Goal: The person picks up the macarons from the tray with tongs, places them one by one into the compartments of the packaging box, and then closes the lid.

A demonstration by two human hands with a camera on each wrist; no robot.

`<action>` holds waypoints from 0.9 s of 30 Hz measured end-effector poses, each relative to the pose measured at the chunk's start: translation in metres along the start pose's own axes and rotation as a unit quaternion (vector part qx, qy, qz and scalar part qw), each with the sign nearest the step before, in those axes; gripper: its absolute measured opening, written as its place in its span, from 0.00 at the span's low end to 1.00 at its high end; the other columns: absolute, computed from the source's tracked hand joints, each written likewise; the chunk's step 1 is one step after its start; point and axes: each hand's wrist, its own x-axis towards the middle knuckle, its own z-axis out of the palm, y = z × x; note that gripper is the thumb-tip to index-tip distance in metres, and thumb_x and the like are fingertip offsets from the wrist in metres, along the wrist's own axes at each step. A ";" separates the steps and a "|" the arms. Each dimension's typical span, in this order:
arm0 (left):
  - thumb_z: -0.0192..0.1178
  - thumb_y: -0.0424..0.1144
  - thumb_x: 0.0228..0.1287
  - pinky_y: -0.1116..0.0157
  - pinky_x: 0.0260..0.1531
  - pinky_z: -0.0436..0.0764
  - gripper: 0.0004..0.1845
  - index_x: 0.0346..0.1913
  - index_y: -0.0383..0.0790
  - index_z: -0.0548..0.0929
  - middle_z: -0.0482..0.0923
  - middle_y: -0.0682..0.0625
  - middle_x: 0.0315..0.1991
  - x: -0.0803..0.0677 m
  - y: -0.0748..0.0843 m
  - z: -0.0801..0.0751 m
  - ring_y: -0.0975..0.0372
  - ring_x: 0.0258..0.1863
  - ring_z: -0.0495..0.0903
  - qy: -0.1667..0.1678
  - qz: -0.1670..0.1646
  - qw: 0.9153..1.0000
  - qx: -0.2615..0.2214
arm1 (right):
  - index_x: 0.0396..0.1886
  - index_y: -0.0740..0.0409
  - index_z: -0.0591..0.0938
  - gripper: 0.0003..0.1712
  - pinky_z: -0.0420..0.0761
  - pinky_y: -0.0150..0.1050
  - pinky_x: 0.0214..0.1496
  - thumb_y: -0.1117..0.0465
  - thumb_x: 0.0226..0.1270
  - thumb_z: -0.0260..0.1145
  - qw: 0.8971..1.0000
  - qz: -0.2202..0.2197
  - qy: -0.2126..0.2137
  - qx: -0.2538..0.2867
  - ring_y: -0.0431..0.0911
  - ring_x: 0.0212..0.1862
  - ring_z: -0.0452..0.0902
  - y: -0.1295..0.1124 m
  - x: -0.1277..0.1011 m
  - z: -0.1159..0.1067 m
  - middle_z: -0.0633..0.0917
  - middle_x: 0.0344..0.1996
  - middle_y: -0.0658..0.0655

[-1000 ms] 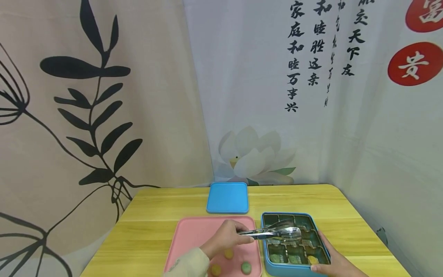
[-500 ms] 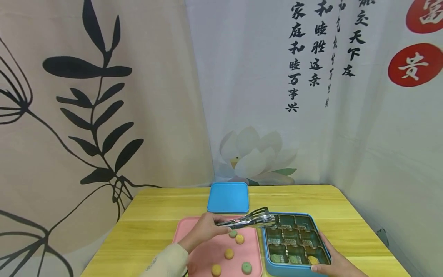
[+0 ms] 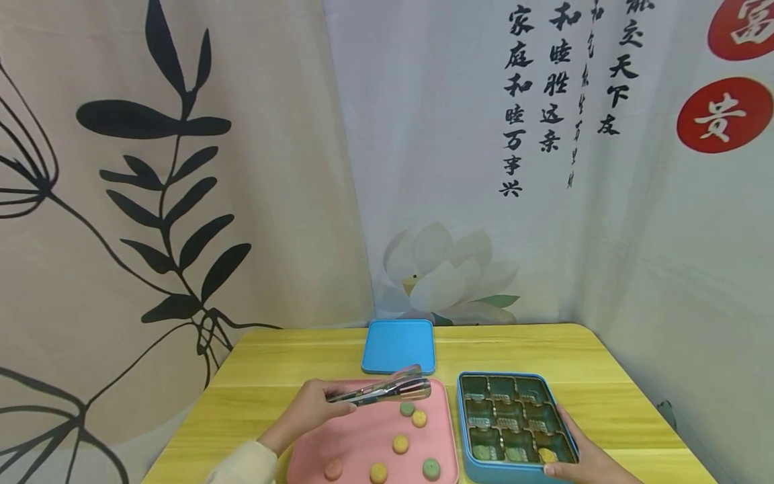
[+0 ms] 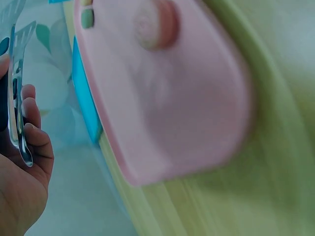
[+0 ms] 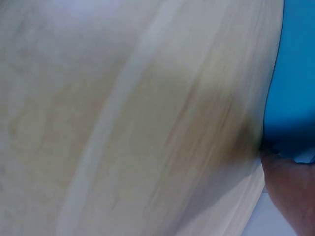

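My left hand holds metal food tongs above the pink tray; their tips point right, with nothing visible between them. In the left wrist view, the fingers curl around the tongs' handle. Small round pastries lie on the tray: a pink one, several yellow ones like this yellow pastry, and two green, one being the green pastry near the front. My right hand grips the right side of a blue box, thumb over its front corner. A yellow pastry sits in its front right compartment.
Dark dividers split the box into several compartments; greenish pieces show in the front left and front middle ones. Behind the tray lies a blue lid-like panel. The wooden table ends at a printed curtain.
My left hand and the tongs have moved left, from over the box to over the tray, uncovering the compartments and several pastries. My right hand stays on the box.
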 end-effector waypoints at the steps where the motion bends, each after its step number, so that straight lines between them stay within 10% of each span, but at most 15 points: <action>1: 0.72 0.48 0.57 0.66 0.29 0.77 0.14 0.41 0.44 0.89 0.83 0.54 0.31 -0.003 -0.003 -0.003 0.62 0.29 0.77 0.002 0.001 1.000 0.004 | 0.76 0.62 0.24 0.61 0.65 0.72 0.55 0.51 0.73 0.63 1.000 0.001 -0.002 0.001 0.84 0.66 0.34 0.001 0.000 -0.001 0.31 0.71 0.81; 14: 0.73 0.48 0.56 0.69 0.24 0.74 0.16 0.40 0.40 0.88 0.82 0.53 0.30 -0.040 -0.033 -0.044 0.64 0.26 0.73 0.029 -0.035 0.999 0.020 | 0.77 0.58 0.25 0.63 0.68 0.70 0.54 0.47 0.70 0.65 1.000 0.016 -0.008 -0.009 0.82 0.68 0.39 0.036 0.028 -0.022 0.32 0.72 0.78; 27: 0.73 0.42 0.57 0.69 0.25 0.72 0.11 0.38 0.39 0.89 0.81 0.52 0.29 -0.071 -0.052 -0.070 0.67 0.25 0.71 0.009 -0.037 0.999 0.025 | 0.75 0.62 0.23 0.61 0.66 0.71 0.56 0.49 0.73 0.62 1.000 0.007 -0.013 0.000 0.83 0.67 0.35 0.003 0.004 -0.006 0.30 0.70 0.82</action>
